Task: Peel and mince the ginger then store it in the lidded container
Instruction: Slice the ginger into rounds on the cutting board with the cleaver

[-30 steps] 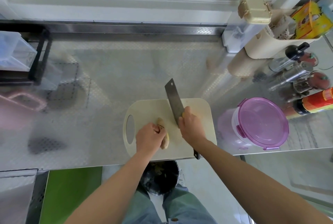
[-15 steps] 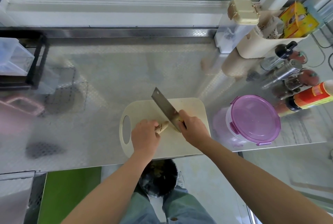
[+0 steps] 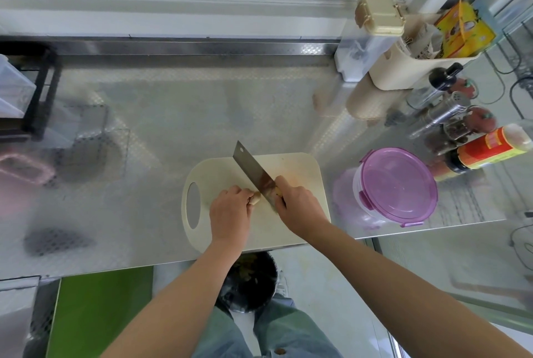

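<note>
on the cream cutting board (image 3: 297, 167) near the bench (image 3: 173, 127) front edge, the left hand (image 3: 230, 213) curls its fingers round the ginger (image 3: 255, 199), pinning it down. the right hand (image 3: 298, 204) grips the cleaver (image 3: 253, 170) handle, with the blade pointing to 11 o'clock and touching the ginger's 3 o'clock end. the purple-lidded container (image 3: 398, 184) stands at the board's 3 o'clock.
</note>
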